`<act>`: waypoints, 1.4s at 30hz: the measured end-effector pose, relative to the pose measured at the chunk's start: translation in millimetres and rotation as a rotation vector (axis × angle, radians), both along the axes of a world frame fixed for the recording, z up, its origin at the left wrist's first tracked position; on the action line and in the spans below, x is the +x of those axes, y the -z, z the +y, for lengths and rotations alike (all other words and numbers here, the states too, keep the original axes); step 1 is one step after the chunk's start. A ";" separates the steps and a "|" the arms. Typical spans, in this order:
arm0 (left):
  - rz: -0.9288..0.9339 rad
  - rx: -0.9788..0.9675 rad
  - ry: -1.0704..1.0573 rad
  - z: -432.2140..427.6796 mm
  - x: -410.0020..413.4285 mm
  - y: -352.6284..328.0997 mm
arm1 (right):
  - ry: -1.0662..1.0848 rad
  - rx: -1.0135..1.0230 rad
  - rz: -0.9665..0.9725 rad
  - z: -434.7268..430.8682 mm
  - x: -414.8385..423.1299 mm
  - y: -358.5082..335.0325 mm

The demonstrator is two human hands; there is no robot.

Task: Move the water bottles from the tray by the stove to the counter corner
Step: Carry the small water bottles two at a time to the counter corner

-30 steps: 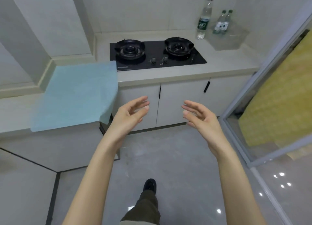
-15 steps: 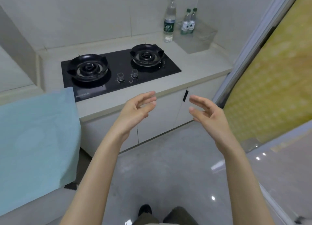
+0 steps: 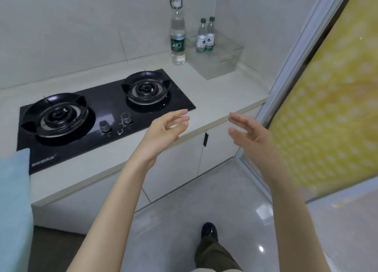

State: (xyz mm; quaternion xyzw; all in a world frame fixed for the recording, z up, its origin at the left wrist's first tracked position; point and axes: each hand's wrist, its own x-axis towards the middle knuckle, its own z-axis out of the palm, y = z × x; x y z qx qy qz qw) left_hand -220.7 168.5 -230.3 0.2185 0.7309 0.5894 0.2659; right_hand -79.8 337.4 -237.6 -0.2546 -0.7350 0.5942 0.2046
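Note:
Two small green-capped water bottles (image 3: 205, 36) stand upright side by side at the back of a clear plastic tray (image 3: 223, 65) on the counter right of the stove. A taller clear bottle (image 3: 177, 34) with a dark green label stands on the counter just left of the tray. My left hand (image 3: 165, 130) and my right hand (image 3: 248, 132) hover palms facing each other over the counter's front edge, well short of the tray. Both have relaxed fingers and hold nothing.
A black two-burner gas stove (image 3: 98, 116) takes up the counter's left part. White cabinet doors (image 3: 216, 147) are below. A light blue cloth (image 3: 14, 200) lies at the left edge. A glass door with a yellow dotted panel (image 3: 327, 108) stands at the right.
The view has come closer to the stove counter and the tray. Both hands stay raised and empty, now over the counter's front edge.

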 end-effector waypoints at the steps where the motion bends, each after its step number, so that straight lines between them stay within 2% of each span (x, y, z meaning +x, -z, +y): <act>1: 0.003 -0.007 0.004 16.8 -6.3 -2.1 | 0.000 0.000 0.003 17.9 -6.5 -1.9; 8: 0.003 0.020 -0.045 122.9 -49.3 -11.7 | -0.056 0.043 0.011 123.9 -47.7 -17.3; 16: 0.026 0.005 -0.074 199.9 -110.7 -11.6 | -0.068 0.054 -0.004 205.6 -102.7 -15.7; 28: 0.083 -0.064 -0.157 318.1 -271.8 14.4 | -0.159 0.160 -0.047 311.0 -258.4 -5.3; 31: 0.152 -0.129 -0.170 344.8 -317.0 25.1 | -0.148 0.185 -0.027 332.5 -303.3 -3.2; 37: 0.417 -0.342 -0.132 394.3 -388.9 52.3 | -0.165 0.223 -0.019 374.0 -382.3 -4.1; 42: 0.503 -0.544 -0.057 426.4 -421.5 89.2 | -0.180 0.264 -0.029 405.4 -436.4 -7.9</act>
